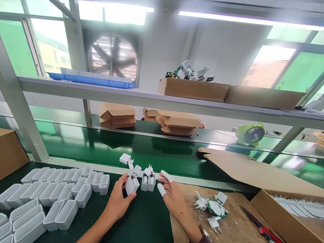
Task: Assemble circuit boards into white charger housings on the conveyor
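Observation:
My left hand [117, 199] grips a small white plastic charger case [132, 185] between thumb and fingers, with loose parts sticking out of its top. To its right stand two filled charger cases [148, 180] side by side, with plug pins on top. My right hand [172, 192] hovers just right of them, fingers apart and nothing held; white finger cots cover two fingertips. Another white case [125, 158] lies tipped behind, with a part beside it. On the brown board [184, 216] by my right forearm rests a pile of circuit boards and plug pieces [214, 207].
Rows of open white cases [48, 192] cover the left of the green table. Red-handled pliers [260, 224] and a carton of white parts [286, 216] sit at right. A steel-framed shelf [141, 96] spans above the green conveyor [162, 152]. A small green fan [250, 133] stands behind.

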Demonstrator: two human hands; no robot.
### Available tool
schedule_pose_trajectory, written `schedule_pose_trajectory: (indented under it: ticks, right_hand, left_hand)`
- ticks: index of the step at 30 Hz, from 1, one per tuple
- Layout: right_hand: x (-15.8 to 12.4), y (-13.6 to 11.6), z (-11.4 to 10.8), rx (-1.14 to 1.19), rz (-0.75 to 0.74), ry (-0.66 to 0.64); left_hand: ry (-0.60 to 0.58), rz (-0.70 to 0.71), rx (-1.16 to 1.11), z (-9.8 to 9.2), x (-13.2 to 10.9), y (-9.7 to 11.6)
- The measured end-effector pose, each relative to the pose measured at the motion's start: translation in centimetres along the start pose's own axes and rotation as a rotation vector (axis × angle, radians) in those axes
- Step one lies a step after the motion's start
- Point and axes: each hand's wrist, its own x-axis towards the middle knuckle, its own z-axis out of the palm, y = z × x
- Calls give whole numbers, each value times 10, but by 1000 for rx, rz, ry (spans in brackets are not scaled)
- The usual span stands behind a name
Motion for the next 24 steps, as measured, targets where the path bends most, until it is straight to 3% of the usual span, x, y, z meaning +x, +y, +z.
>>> schedule_pose_trajectory:
  ticks: [5,9,12,16,19,21,24]
  right_hand:
    - [12,29,26,27,39,-100]
    - [9,34,26,46,13,-137]
    - [3,35,-8,16,32,-99]
    - [-9,30,-86,-134,65,49]
    - [-19,19,-139,-282,156,157]
    - [-27,12,-162,-348,211,167]
    - [-44,4,-175,-433,201,189]
  left_hand:
    - [-66,50,21,19,46,1]
    - [-112,113,109,30,45,5]
    - [-104,176,215,10,33,7]
    - [-78,258,424,-58,35,13]
    - [-96,236,595,-105,60,18]
    - [-145,213,699,-120,85,20]
    - [-242,196,830,-116,122,21]
